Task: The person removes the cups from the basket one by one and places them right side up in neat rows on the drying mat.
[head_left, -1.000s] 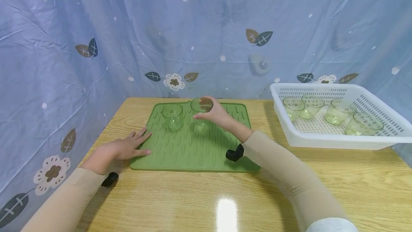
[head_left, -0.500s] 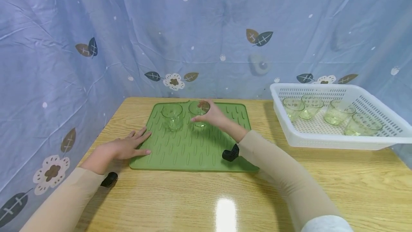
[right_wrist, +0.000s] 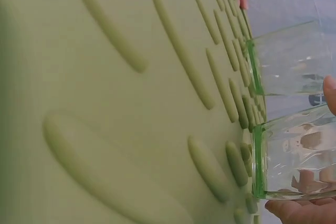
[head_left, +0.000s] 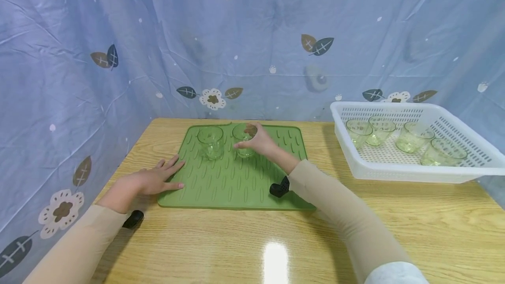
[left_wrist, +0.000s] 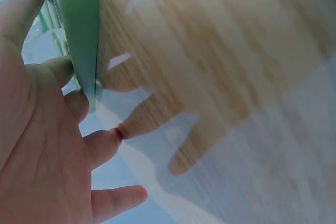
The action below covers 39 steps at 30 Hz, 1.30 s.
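My right hand (head_left: 261,140) holds a clear greenish glass (head_left: 243,137) near its rim, thumb in front and fingers behind. In the right wrist view that glass (right_wrist: 294,156) stands upright with its base at the ribbed surface of the green drying mat (head_left: 236,187). Just to its left a second glass (head_left: 211,143) stands upright on the mat. My left hand (head_left: 155,181) lies spread at the mat's left edge, fingers straight and touching it. The left wrist view shows that hand (left_wrist: 47,140) with its fingers along the mat's edge (left_wrist: 79,19).
A white perforated plastic basket (head_left: 394,174) stands at the right on the wooden table (head_left: 205,244). Several matching glasses (head_left: 412,137) sit inside it. A blue patterned curtain (head_left: 244,34) hangs behind the table and along its left side.
My right hand has lowered the glass toward the mat and shifted it slightly left, beside the other glass. The left hand stays at the mat's edge.
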Each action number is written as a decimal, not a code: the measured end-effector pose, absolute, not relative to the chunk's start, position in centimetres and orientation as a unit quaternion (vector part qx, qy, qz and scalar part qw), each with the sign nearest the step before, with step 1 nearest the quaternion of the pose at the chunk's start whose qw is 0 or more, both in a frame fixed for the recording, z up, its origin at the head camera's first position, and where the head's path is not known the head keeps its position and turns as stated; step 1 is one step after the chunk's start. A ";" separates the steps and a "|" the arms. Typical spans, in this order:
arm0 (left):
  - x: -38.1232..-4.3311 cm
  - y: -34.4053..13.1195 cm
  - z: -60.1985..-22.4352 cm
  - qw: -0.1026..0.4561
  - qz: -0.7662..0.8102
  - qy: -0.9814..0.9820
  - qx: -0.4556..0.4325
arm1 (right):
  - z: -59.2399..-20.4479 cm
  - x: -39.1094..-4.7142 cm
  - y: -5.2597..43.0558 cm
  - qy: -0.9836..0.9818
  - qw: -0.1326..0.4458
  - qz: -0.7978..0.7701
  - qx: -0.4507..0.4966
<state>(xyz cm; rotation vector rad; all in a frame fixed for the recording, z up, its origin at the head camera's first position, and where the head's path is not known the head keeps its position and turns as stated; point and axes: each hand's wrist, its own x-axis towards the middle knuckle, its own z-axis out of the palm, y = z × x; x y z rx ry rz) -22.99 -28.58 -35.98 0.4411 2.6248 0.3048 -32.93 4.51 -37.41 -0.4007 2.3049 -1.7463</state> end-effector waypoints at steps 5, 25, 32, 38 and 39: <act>-23.1 -28.6 -36.1 0.229 0.109 0.953 0.163 | -37.9 -33.0 4.3 0.797 0.104 -0.579 -0.137; -23.2 -28.7 -36.4 0.230 0.109 0.953 0.164 | -37.5 -32.6 4.6 0.832 0.103 -0.530 -0.129; -23.2 -28.7 -36.4 0.229 0.106 0.954 0.163 | -37.6 -32.9 4.8 0.824 0.106 -0.539 -0.137; -23.3 -28.8 -36.4 0.226 0.108 0.954 0.165 | -37.3 -32.9 4.9 0.824 0.103 -0.538 -0.143; -23.3 -28.8 -36.4 0.226 0.108 0.954 0.165 | -37.2 -32.9 4.9 0.825 0.104 -0.537 -0.144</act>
